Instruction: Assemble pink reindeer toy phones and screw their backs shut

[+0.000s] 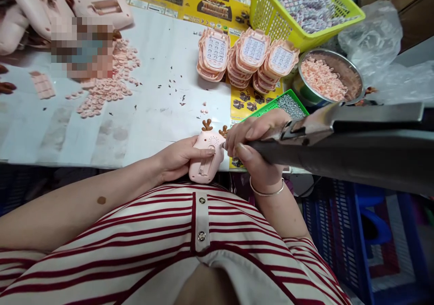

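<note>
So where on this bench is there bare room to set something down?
The widest bare patch of the white table lies between the pile of small pink parts and the stacked pink keypad shells, reaching the near edge left of the left hand. The right end is crowded: yellow basket, metal bowl, green tray.

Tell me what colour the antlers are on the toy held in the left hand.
Brown, on the pink plastic deer-shaped toy phone; head view shows it.
</note>
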`<act>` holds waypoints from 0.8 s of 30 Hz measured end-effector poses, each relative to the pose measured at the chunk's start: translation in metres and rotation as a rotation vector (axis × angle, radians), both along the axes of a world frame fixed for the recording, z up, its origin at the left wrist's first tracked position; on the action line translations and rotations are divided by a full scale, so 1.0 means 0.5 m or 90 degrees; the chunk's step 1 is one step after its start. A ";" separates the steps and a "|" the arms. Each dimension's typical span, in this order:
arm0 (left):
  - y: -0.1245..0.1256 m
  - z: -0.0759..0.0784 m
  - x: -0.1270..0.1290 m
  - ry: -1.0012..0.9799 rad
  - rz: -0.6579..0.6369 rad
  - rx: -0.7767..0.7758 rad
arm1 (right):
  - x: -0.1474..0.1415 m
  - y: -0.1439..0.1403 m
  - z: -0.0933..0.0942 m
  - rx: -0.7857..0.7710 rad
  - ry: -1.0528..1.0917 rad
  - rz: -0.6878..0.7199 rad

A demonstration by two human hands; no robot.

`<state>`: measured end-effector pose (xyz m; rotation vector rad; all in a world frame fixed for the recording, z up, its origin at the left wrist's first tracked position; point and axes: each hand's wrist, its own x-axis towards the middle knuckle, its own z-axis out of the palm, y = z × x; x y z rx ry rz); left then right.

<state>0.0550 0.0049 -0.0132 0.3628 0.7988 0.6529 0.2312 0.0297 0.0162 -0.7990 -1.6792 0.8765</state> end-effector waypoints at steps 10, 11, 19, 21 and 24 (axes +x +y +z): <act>-0.006 0.008 0.004 0.021 0.040 -0.019 | 0.008 -0.043 0.063 0.082 0.155 0.043; -0.006 0.008 0.005 0.027 0.058 -0.029 | 0.017 -0.043 0.073 0.095 0.171 0.011; -0.008 0.006 0.004 0.053 0.077 -0.050 | 0.102 0.008 0.017 0.137 0.216 -0.118; -0.008 0.007 0.003 0.051 0.070 -0.047 | 0.107 0.013 -0.001 0.158 0.231 -0.111; -0.009 0.009 0.004 0.052 0.064 -0.045 | 0.107 0.016 -0.014 0.159 0.217 -0.105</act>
